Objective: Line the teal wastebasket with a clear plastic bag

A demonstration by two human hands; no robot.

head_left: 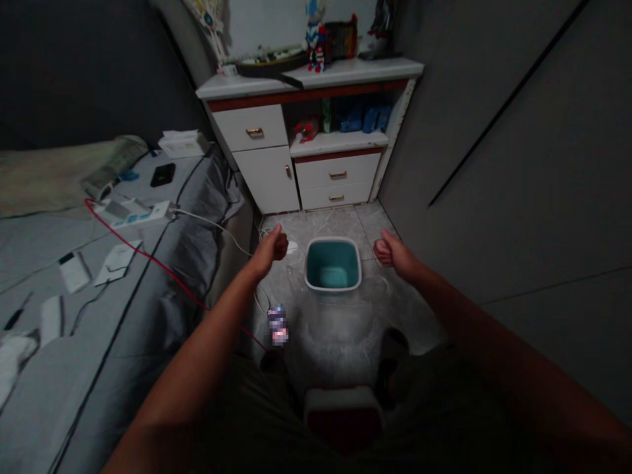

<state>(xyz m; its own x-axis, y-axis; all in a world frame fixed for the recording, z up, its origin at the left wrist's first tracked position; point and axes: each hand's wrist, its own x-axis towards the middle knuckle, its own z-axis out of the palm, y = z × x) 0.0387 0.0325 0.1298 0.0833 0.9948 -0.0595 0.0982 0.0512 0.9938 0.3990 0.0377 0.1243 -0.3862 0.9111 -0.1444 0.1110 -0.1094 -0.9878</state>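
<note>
My left hand is a closed fist with the thumb pointing up, in the air to the left of a teal plastic tub with a pale rim. On the tub's other side my right hand makes a matching fist, thumb raised. Nothing shows in either hand, and neither touches the tub. The tub stands upright on the grey tiled floor, and no contents show in it. A phone with a lit, blurred screen lies on the floor below my left hand.
A white cabinet with toys on top stands beyond the tub. At left, a bed holds a power strip, chargers and a tissue box. A red cable runs down to the floor. Grey panels rise at right.
</note>
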